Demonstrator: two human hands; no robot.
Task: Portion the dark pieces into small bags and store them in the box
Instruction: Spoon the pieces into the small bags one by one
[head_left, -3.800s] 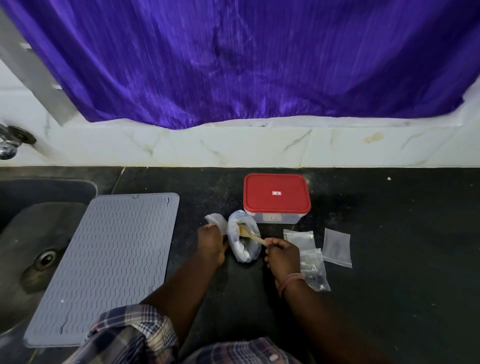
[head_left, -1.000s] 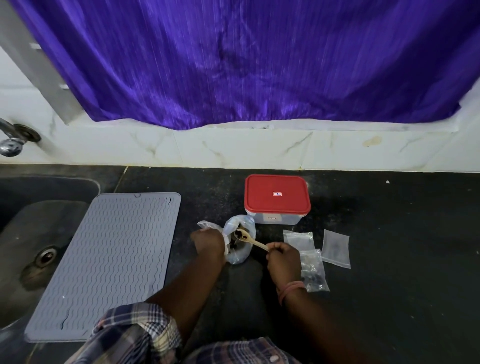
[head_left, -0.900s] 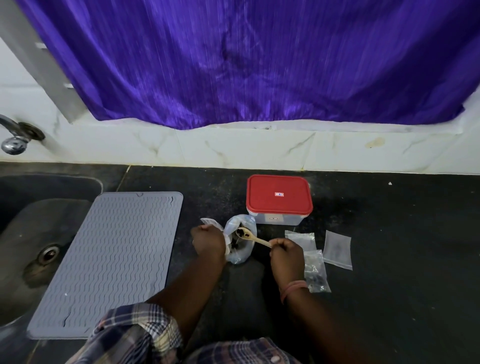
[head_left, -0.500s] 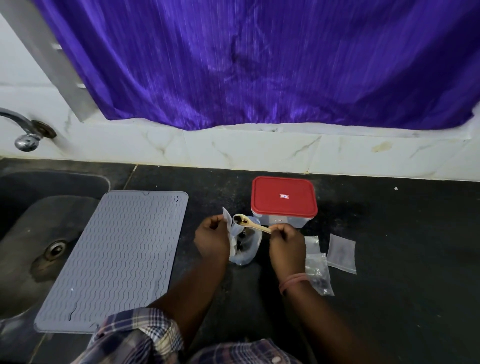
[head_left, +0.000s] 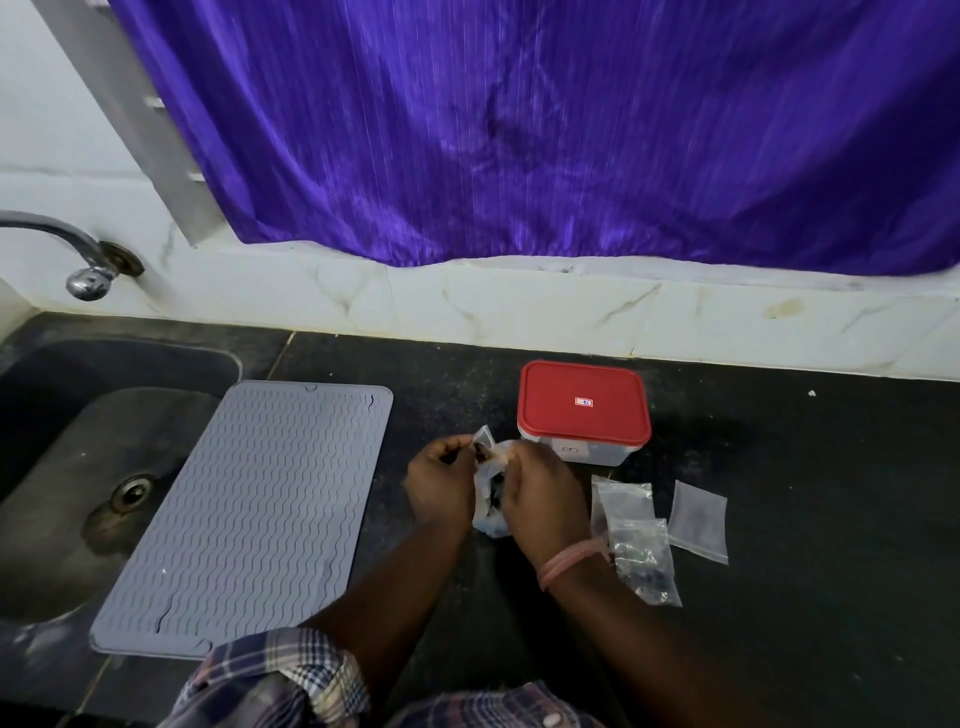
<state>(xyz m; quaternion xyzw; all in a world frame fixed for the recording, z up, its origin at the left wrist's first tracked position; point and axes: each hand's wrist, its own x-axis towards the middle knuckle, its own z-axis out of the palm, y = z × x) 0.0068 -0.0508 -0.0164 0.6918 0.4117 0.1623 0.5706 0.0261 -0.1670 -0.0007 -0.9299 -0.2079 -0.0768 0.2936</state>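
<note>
Head: bag (head_left: 491, 512) with dark pieces (head_left: 497, 493)

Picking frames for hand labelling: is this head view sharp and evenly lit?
Head view: hands and purple curtain slightly motion-blurred; wide-angle bends the wall ledge; soft light, no harsh glare, dark counter swallows detail.

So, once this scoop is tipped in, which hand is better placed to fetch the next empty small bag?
Right. The right hand is nearer the empty small bags, which lie on the counter just to its right, whereas the left hand pinches the small bag open and would have to cross over.
</note>
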